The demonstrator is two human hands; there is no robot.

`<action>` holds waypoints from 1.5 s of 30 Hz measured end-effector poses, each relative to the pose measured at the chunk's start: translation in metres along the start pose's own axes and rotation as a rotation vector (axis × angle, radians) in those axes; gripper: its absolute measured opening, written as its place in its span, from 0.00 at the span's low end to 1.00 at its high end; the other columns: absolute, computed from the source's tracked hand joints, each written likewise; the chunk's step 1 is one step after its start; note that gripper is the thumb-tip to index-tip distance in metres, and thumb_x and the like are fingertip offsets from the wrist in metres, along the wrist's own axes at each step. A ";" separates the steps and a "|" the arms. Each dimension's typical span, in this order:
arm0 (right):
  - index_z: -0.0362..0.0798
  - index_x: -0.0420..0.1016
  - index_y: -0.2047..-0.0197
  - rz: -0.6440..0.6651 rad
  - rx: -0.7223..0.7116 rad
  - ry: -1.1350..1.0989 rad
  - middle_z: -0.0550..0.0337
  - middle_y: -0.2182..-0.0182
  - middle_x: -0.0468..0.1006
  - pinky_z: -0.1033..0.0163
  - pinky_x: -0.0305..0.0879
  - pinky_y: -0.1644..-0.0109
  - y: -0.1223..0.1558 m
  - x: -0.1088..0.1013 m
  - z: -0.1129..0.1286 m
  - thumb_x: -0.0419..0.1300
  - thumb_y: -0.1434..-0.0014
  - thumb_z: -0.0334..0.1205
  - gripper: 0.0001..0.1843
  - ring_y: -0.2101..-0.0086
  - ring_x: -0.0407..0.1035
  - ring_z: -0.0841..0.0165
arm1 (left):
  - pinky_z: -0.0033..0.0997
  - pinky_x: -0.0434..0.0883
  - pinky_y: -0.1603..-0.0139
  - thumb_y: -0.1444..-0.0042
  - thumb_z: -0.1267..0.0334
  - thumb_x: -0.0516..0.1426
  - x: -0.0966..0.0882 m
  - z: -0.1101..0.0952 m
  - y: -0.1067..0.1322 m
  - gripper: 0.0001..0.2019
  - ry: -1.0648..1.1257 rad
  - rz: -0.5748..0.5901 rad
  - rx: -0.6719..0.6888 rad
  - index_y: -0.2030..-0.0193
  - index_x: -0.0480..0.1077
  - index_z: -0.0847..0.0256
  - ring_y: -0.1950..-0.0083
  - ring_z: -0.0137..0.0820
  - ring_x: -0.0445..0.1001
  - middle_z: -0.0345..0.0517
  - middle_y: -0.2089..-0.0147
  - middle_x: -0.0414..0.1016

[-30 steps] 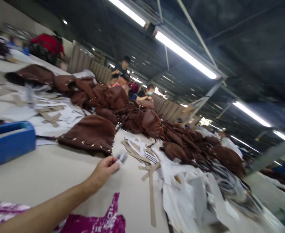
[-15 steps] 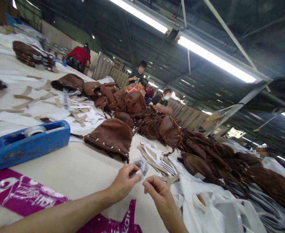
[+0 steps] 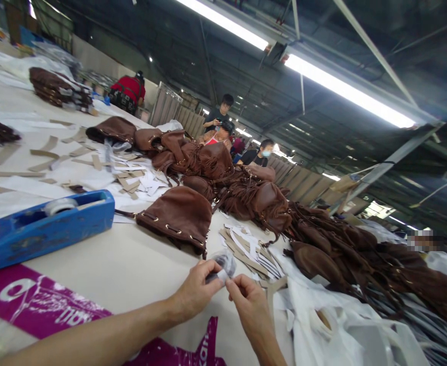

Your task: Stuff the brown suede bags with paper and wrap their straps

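Observation:
My left hand (image 3: 196, 284) is closed in a pinch on a small grey coiled bundle in clear plastic (image 3: 225, 262), which sticks out beyond the fingertips. A small white piece (image 3: 222, 275) shows at its near side. My right hand (image 3: 248, 300) has thumb and index finger pressed together at the bundle's near right edge; what lies between them is hidden. Just behind the hands a brown drawstring bag (image 3: 178, 218) with metal eyelets lies on the pale table (image 3: 132, 254). To the left stands a blue tape dispenser (image 3: 67, 223) with a roll of tape in it.
Purple printed plastic (image 3: 56, 305) lies at the front left. Brown bags (image 3: 246, 198) are heaped behind and to the right. Paper and card strips (image 3: 246, 249) are scattered about. White plastic wrapping (image 3: 330, 315) covers the right front. Several people (image 3: 223, 112) are farther back.
My right hand has moved left, and its fingertips now meet the bundle's edge. A white piece now shows between the hands. The view has shifted slightly.

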State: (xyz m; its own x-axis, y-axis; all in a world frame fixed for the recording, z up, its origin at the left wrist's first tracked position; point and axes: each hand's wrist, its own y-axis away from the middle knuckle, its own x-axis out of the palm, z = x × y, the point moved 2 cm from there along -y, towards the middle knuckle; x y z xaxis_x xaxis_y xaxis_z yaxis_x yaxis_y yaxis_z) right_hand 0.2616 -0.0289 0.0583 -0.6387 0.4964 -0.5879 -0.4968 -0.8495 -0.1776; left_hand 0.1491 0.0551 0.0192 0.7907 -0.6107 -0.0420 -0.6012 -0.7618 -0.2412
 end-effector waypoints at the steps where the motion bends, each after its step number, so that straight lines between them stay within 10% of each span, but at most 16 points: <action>1: 0.50 0.64 0.83 -0.006 0.000 0.002 0.66 0.84 0.62 0.65 0.53 0.75 0.000 0.000 0.001 0.58 0.49 0.51 0.18 0.79 0.57 0.70 | 0.31 0.62 0.57 0.51 0.62 0.57 0.000 -0.002 0.001 0.07 -0.014 -0.002 -0.001 0.66 0.70 0.62 0.58 0.35 0.66 0.43 0.64 0.69; 9: 0.46 0.74 0.68 0.222 0.207 -0.289 0.65 0.79 0.73 0.65 0.56 0.72 0.005 -0.007 -0.016 0.64 0.54 0.47 0.13 0.77 0.62 0.70 | 0.29 0.59 0.66 0.52 0.59 0.55 0.002 -0.005 -0.004 0.07 0.138 0.014 -0.096 0.75 0.64 0.60 0.68 0.30 0.61 0.38 0.74 0.62; 24: 0.46 0.73 0.73 -0.004 0.162 -0.364 0.64 0.75 0.74 0.65 0.57 0.71 0.013 0.012 -0.036 0.66 0.52 0.48 0.14 0.76 0.62 0.71 | 0.30 0.59 0.62 0.51 0.59 0.55 0.007 0.001 0.002 0.08 0.029 0.049 -0.046 0.74 0.67 0.61 0.65 0.33 0.64 0.40 0.72 0.66; 29: 0.45 0.76 0.71 0.058 0.416 -0.854 0.74 0.84 0.59 0.70 0.47 0.78 0.025 0.024 -0.033 0.70 0.61 0.40 0.13 0.82 0.48 0.78 | 0.33 0.59 0.53 0.46 0.60 0.54 0.009 -0.004 0.008 0.08 -0.244 0.018 0.029 0.68 0.73 0.59 0.57 0.37 0.67 0.43 0.66 0.72; 33: 0.44 0.74 0.71 0.064 0.625 -1.277 0.74 0.82 0.66 0.73 0.48 0.80 0.029 0.034 -0.034 0.77 0.72 0.41 0.24 0.83 0.49 0.83 | 0.34 0.58 0.49 0.45 0.63 0.53 0.010 -0.008 0.011 0.07 -0.335 0.105 0.066 0.65 0.72 0.58 0.56 0.36 0.66 0.41 0.64 0.72; 39: 0.44 0.74 0.69 0.120 0.678 -1.374 0.73 0.83 0.69 0.76 0.50 0.81 0.026 0.040 -0.041 0.81 0.76 0.40 0.29 0.84 0.55 0.83 | 0.30 0.62 0.57 0.48 0.63 0.58 0.006 -0.005 0.011 0.12 -0.320 0.090 -0.064 0.56 0.66 0.58 0.57 0.35 0.66 0.38 0.65 0.69; 45: 0.45 0.72 0.76 0.126 0.742 -1.416 0.71 0.86 0.70 0.74 0.56 0.81 0.015 0.051 -0.044 0.80 0.75 0.44 0.26 0.85 0.60 0.79 | 0.40 0.59 0.46 0.41 0.68 0.54 0.018 0.006 0.007 0.07 -0.610 0.002 0.392 0.71 0.66 0.60 0.61 0.33 0.67 0.40 0.69 0.71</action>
State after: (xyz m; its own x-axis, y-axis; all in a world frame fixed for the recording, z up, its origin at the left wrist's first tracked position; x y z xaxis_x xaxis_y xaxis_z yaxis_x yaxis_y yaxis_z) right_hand 0.2470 -0.0245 -0.0088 -0.4905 0.5497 0.6762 -0.2939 -0.8348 0.4655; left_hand 0.1594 0.0399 0.0108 0.7820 -0.2960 -0.5485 -0.6077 -0.5577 -0.5654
